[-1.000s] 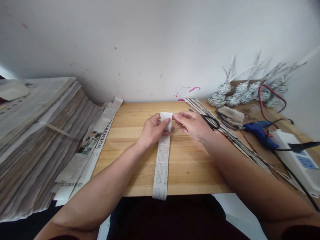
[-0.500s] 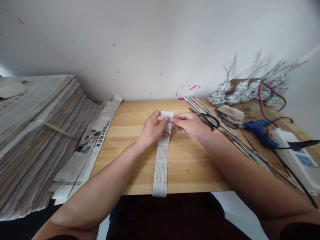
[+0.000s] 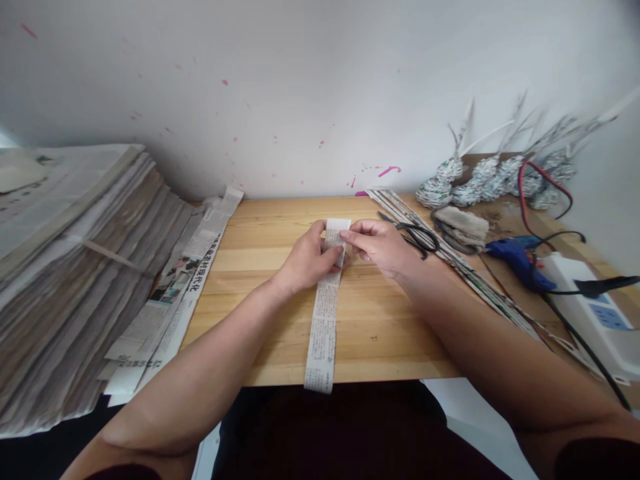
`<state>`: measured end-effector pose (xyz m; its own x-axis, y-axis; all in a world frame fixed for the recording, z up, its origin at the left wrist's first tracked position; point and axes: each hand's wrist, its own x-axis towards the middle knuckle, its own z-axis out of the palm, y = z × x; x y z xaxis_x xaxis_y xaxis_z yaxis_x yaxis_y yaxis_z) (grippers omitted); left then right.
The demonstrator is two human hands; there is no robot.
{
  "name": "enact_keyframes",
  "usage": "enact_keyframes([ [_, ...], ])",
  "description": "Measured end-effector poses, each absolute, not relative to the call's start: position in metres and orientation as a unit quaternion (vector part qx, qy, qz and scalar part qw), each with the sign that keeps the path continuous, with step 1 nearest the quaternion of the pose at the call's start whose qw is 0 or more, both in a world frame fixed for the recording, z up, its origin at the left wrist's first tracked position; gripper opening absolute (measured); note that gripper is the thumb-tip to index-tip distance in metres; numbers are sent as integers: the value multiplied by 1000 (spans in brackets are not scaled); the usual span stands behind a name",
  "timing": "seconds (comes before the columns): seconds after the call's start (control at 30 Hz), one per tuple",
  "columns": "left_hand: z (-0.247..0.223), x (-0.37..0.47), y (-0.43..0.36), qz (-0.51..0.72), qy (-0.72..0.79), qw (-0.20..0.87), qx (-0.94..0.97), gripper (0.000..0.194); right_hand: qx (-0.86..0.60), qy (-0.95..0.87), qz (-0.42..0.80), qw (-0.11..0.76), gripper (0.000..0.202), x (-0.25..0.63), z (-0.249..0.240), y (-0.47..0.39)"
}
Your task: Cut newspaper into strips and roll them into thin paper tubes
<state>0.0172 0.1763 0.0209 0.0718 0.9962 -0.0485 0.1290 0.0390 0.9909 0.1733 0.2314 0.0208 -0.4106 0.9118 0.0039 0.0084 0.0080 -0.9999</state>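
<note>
The newspaper strip is stretched over the wooden table, its near end past the front edge. Its far part is gripped by the left hand; its right edge is pinched by the right hand. Right of the strip, a black plug is held in a white power strip; left of it, stacked newspapers are bound by a band.

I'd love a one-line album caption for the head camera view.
Left fingers hold a printed paper strip, right fingers at its edge, at a wooden table.
</note>
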Motion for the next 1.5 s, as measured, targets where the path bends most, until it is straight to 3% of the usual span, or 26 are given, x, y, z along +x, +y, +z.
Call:
enact_keyframes([
  [0.37,25,12,180,466,499,544,488,35,-366,-633,597,331,40,175,23,232],
  [0.6,21,14,179,448,505,525,518,33,-375,-632,575,358,38,173,16,231],
  [0.93,28,10,177,457,465,576,493,43,-317,-612,660,298,33,179,21,236],
  [1.3,21,11,179,428,474,531,557,38,-356,-623,596,360,34,171,14,230],
  [1.5,23,12,178,429,511,532,522,39,-377,-701,462,391,34,171,12,230],
])
